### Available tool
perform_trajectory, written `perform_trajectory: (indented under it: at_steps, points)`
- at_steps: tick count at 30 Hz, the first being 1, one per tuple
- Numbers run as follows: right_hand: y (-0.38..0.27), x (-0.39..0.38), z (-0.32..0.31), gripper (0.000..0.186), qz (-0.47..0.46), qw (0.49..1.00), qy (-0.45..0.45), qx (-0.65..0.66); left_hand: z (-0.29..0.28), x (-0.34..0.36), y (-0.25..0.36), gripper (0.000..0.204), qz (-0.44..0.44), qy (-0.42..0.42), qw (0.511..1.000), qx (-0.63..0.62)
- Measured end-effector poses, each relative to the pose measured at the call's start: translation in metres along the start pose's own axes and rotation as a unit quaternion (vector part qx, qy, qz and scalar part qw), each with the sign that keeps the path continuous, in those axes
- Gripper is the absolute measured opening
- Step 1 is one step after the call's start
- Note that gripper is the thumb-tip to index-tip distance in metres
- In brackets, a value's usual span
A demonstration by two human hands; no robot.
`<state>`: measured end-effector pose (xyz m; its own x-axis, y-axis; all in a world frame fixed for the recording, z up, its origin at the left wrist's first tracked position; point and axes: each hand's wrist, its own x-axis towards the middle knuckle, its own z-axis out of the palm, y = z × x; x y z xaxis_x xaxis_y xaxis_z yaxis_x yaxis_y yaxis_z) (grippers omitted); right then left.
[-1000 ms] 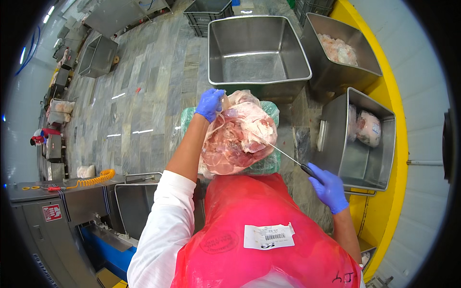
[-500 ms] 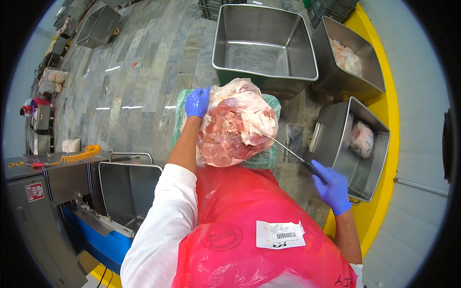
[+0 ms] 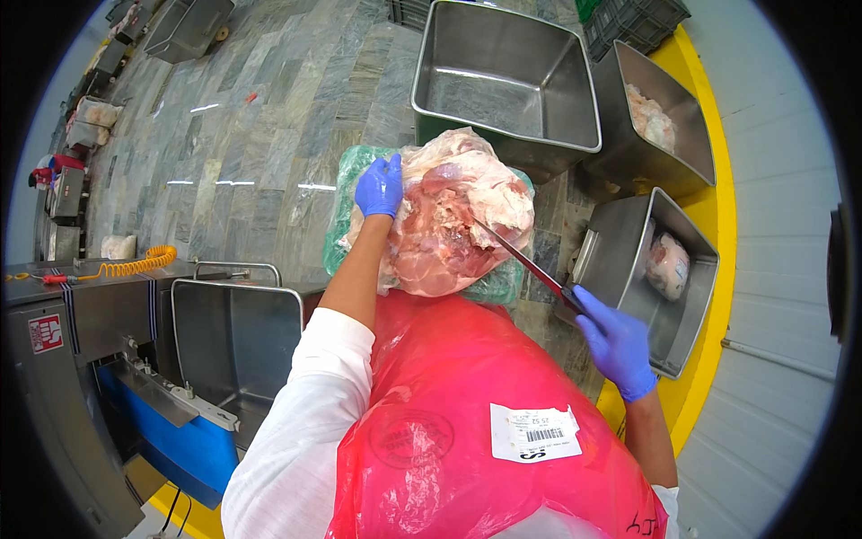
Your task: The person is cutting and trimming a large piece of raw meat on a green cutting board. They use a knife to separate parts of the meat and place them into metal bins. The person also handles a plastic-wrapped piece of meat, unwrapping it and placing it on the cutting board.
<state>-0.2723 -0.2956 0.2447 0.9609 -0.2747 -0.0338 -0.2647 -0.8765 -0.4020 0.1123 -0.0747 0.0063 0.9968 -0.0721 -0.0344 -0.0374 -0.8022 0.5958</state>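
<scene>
A large cut of raw meat (image 3: 435,247), pink with pale fat, lies before me on green plastic wrapping (image 3: 347,178). Thin clear film clings around its edges. My left hand (image 3: 379,187), in a blue glove, grips the meat's upper left edge with bent fingers. My right hand (image 3: 618,346), gloved alike, is closed around the dark handle of a long, narrow knife (image 3: 528,262). The blade slants up and left, its tip against the meat beside the white fat; I cannot tell how deep it goes. Its flat side reflects red. What supports the green plastic is hidden.
A big steel tub (image 3: 507,135) stands just beyond the meat. To the right, one steel bin (image 3: 669,162) holds pale scraps and another (image 3: 611,269) a wrapped meat piece. A steel cart (image 3: 202,314) and a machine with a blue panel (image 3: 166,431) stand at left.
The knife tip has shifted across the meat, and the blade has turned so its flat side shows. The left hand keeps its place on the meat's edge. The whole view has shifted slightly.
</scene>
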Motion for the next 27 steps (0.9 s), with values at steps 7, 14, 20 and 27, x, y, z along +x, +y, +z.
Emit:
perform_trajectory:
  at_steps: [7,14,20,27]
  points:
    - [-0.015,0.011,0.019,0.040,0.045,0.998,-0.039,0.023,-0.002,0.007,-0.003,0.059,0.024,-0.050,0.998,0.009]
    - [-0.012,-0.005,0.009,0.039,0.070,0.997,-0.029,0.011,-0.033,-0.029,0.014,0.062,0.132,-0.006,0.990,-0.041]
    - [0.000,-0.029,-0.006,0.037,0.084,0.995,0.003,0.057,-0.034,-0.103,0.020,0.075,0.486,-0.066,0.867,-0.090]
    - [0.016,-0.037,-0.008,0.038,0.103,0.983,0.096,0.119,-0.016,-0.126,0.051,0.075,0.481,-0.091,0.872,-0.025]
